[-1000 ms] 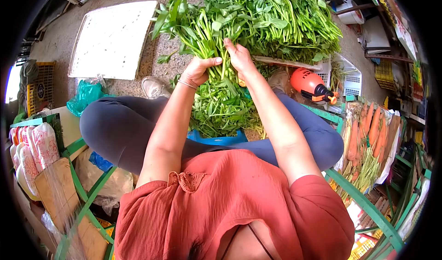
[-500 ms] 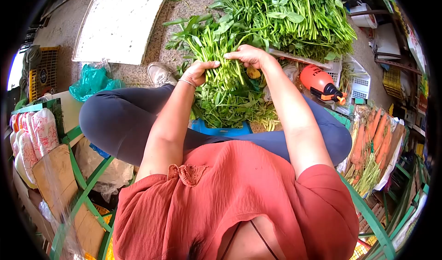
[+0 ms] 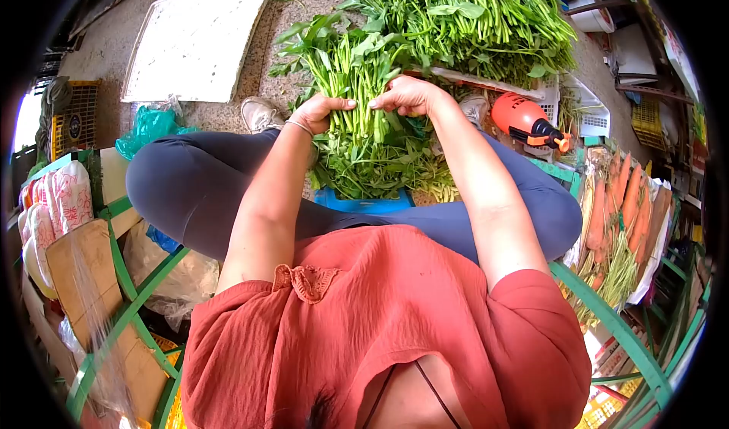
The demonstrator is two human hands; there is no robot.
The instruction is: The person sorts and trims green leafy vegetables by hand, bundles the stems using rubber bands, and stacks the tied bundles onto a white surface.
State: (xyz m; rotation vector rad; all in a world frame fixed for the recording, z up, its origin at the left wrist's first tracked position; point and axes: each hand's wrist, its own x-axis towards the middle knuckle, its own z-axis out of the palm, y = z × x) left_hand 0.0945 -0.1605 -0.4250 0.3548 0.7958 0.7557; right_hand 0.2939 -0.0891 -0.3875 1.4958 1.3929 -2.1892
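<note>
Both hands grip one bunch of leafy greens (image 3: 355,72), its pale stems between them. My left hand (image 3: 323,113) wraps round the bunch's left side, with the thumb across the stems and a band at the wrist. From the right, my right hand (image 3: 406,96) closes on the same stems, its thumb close to the left one. Under the bunch, loose greens (image 3: 372,167) lie over a blue container (image 3: 363,202) between the legs. A large pile of greens (image 3: 471,23) lies just beyond the right hand.
A white board (image 3: 199,42) lies on the floor at upper left, near a teal plastic bag (image 3: 149,129). On the right are an orange sprayer bottle (image 3: 522,115), a white crate (image 3: 588,110) and carrots (image 3: 623,201). Green metal rails (image 3: 615,334) flank the body.
The bunch has come down nearer the body and its stems are gathered more upright. My right hand has moved lower and its fingers are curled in closer round the stems.
</note>
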